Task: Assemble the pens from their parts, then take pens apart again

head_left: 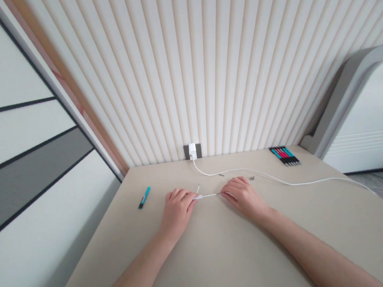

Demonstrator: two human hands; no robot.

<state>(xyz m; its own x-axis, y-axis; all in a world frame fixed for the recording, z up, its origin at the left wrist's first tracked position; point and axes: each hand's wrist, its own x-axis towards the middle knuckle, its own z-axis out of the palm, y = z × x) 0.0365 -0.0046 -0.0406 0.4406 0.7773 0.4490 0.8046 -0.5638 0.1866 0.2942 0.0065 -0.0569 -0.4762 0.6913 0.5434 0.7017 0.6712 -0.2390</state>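
Note:
My left hand (178,211) and my right hand (243,197) rest on a beige desk (223,249), fingertips facing each other. Between them runs a short white cable (208,195). My left fingers pinch its white connector end, and my right fingers hold its other end, which is partly hidden. A small white stub (198,189) stands just beyond my left fingertips. A longer white charging cable (277,180) runs from a white plug adapter (192,151) in a wall socket, passes behind my right hand and goes off to the right.
Several small dark screws (251,178) lie beyond my right hand. A blue-and-black marker (144,197) lies left of my hands. A row of coloured pens (284,155) sits at the back right. A ribbed wall (224,67) borders the desk's far edge, with a white cabinet (363,116) to the right.

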